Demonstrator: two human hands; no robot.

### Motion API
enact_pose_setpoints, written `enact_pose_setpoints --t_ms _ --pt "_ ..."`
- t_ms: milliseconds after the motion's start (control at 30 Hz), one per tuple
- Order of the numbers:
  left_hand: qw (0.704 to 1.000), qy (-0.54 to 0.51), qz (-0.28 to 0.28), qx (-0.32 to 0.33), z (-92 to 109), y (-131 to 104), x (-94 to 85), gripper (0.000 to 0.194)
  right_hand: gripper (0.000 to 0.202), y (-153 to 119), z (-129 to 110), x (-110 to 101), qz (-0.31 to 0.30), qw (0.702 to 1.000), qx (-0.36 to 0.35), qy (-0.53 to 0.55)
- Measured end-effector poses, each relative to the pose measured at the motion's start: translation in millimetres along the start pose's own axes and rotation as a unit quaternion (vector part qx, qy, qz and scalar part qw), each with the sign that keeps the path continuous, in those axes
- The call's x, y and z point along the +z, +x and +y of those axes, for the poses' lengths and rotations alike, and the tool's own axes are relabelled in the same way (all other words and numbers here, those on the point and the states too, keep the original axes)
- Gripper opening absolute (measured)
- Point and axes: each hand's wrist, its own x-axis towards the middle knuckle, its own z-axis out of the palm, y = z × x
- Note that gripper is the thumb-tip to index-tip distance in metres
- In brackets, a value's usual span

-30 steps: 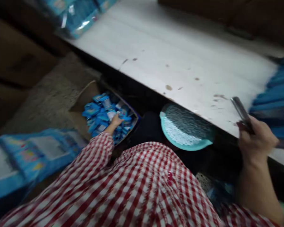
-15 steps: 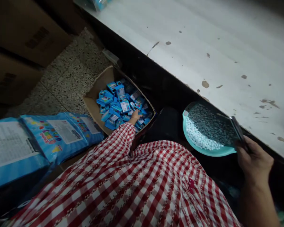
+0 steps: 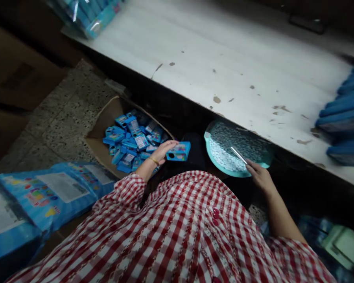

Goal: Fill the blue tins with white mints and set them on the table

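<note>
The person's left hand (image 3: 164,150) is closed around one end of a small blue printed rectangular box (image 3: 179,151), fingers along its top; the box is held beside the open brown cardboard carton (image 3: 98,129), in which many similar blue boxes (image 3: 129,144) lie jumbled. The right hand (image 3: 260,176) grips a slim, shiny metal-looking tool (image 3: 238,155) in a narrow hold, its tip over the round turquoise bowl (image 3: 233,173) of white pellets (image 3: 224,152). Whether the tip touches the pellets cannot be told.
</note>
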Motion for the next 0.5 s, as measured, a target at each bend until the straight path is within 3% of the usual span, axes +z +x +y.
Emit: enact_pose_setpoints --t_ms 67,167,233,300,367,500 --pt "0.991 0.089 -0.097 0.019 3.4 -14.8 16.4 0.031 0.046 -0.7 7.1 -6.4 -0.007 0.993 -0.016 -0.120" --pt "0.956 0.149 -0.252 0.013 15.7 -30.7 20.6 0.041 0.042 -1.7 14.9 -14.9 -0.035 0.964 -0.010 -0.264" --pt "0.919 0.192 -0.344 0.016 26.8 -38.2 17.3 0.055 0.041 1.4 14.5 -12.7 -0.054 0.956 -0.012 -0.287" --pt "0.879 0.262 -0.395 0.041 34.5 -45.0 16.6 0.068 0.040 10.5 7.1 -0.8 -0.063 0.963 -0.006 -0.260" --pt "0.857 0.335 -0.384 0.082 34.6 -51.1 21.4 0.074 0.039 25.6 -7.1 19.0 -0.069 0.977 0.015 -0.200" --pt "0.867 0.397 -0.232 0.194 18.0 -54.7 39.8 0.054 0.040 61.8 -37.7 59.9 -0.071 0.990 0.061 -0.104"
